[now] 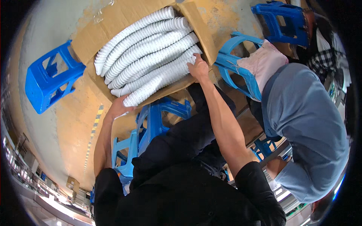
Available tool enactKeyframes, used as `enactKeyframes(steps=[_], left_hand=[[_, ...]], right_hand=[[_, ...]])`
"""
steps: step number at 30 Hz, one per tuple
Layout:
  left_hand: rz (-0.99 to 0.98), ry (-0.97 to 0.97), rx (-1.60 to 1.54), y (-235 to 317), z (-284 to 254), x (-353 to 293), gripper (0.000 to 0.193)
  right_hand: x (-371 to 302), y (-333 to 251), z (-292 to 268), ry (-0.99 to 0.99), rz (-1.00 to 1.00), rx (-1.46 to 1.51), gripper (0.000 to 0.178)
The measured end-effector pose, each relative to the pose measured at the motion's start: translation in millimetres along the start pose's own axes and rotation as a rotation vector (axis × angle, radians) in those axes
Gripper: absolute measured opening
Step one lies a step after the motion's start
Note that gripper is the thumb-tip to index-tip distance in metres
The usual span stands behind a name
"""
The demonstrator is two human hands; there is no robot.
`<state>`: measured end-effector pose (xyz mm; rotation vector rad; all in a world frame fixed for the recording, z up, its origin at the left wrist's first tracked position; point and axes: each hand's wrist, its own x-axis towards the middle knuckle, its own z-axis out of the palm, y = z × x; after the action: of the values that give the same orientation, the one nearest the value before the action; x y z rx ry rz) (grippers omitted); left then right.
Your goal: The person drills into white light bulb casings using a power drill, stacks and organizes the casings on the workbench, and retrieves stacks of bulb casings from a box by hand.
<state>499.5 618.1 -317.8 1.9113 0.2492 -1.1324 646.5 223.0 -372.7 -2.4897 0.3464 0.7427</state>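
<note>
A cardboard box (200, 28) stands open in front of me, holding several long white ribbed rolls (141, 41) with small dark dots, laid side by side. The one nearest me is a white ribbed roll (158, 83), slightly bowed and running along the box's near wall. My left hand (119, 107) is closed around its left end, with the palm side hidden. At the other end, by the box's right wall, my right hand (198, 69) has its fingers curled onto the roll. What the rolls are made up of is too small to tell.
A blue stool (51, 77) stands left of the box, and another blue stool (152, 118) is between the box and me. On the right, a person in blue-grey clothing (301, 113) is close beside a light-blue stool (233, 64). Yellow-black tape (93, 132) marks the floor.
</note>
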Motion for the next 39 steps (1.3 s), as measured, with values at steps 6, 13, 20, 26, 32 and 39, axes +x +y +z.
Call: enactKeyframes(steps=[6,13,20,26,32,39], left_hand=[[0.122,0.079,0.145,83,-43,-58,0.056],[0.671,-0.008,0.582,190,-66,-74,0.075],[0.918,-0.488,0.901,367,42,-97,0.078],[1.309,-0.612,0.984,439,189,-175,0.073],[1.648,-0.662,1.030,459,358,-251,0.068],[2.132,-0.732,1.008,447,513,-246,0.069]], right_hand=[[-107,-45,-119,0.440,-0.186,0.221,0.050],[-291,-22,-198,1.047,-0.004,0.313,0.061],[-549,9,-188,1.341,0.552,0.306,0.064],[-693,33,-150,1.581,0.906,0.327,0.064],[-787,150,-94,1.743,1.094,0.354,0.064],[-835,197,-24,1.302,1.564,0.159,0.061]])
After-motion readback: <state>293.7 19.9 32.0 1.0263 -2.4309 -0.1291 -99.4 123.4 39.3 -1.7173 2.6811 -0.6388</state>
